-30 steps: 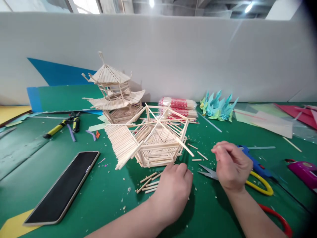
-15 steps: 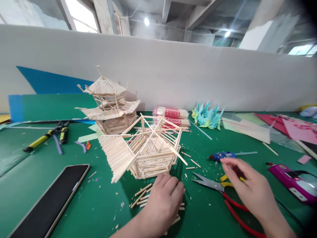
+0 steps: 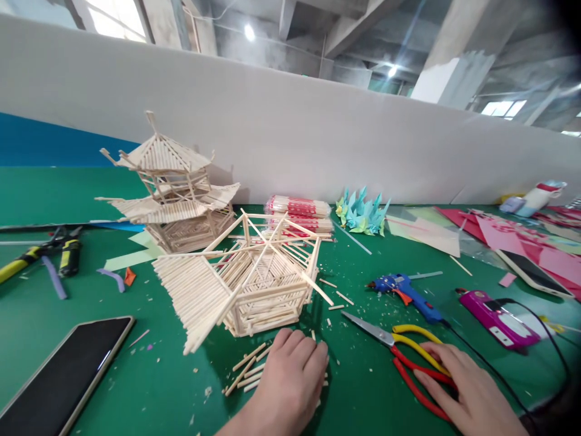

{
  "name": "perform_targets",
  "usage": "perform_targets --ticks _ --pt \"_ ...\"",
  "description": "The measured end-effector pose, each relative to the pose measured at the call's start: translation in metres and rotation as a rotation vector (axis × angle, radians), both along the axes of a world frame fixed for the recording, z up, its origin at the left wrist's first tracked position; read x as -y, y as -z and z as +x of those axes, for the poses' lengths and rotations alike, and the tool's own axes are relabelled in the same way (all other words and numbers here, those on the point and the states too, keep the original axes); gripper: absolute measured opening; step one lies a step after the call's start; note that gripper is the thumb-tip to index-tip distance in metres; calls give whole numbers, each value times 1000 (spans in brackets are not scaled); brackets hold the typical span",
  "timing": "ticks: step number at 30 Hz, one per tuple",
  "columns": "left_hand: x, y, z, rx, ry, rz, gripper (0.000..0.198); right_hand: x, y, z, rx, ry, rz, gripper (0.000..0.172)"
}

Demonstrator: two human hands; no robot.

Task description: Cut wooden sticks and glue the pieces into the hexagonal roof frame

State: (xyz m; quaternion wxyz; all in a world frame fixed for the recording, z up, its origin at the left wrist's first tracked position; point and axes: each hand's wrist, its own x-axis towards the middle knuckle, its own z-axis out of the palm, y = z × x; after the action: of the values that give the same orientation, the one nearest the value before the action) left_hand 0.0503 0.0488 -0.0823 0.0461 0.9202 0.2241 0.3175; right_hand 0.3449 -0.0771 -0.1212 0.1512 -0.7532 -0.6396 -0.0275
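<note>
My left hand curls down over a loose pile of short wooden sticks; its fingertips are hidden, and I cannot make out what is in them. At the lower right, my right hand has its thumb and fingers around the handles of scissors with red and yellow grips. The scissors lie low over the table, blades together and pointing up-left. Just beyond my left hand stands a roofless frame of wooden sticks, with one slatted roof panel sloping out on its left.
A finished stick pagoda stands behind. Bundled sticks and folded blue paper are at the back. A blue glue gun and purple power strip lie right, a phone and pliers left.
My right hand has come down from above onto the scissors' handles, and the blades have closed. My left hand stays over the sticks. The view has turned to the right.
</note>
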Motion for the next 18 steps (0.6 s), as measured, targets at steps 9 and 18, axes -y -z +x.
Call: perform_targets --ticks 9,18 --pt "-2 0 1 -49 -36 -29 22 1 5 -6 -14 204 -21 46" --pt "1 1 0 -102 -62 -59 20 -33 -17 -27 45 184 -75 41"
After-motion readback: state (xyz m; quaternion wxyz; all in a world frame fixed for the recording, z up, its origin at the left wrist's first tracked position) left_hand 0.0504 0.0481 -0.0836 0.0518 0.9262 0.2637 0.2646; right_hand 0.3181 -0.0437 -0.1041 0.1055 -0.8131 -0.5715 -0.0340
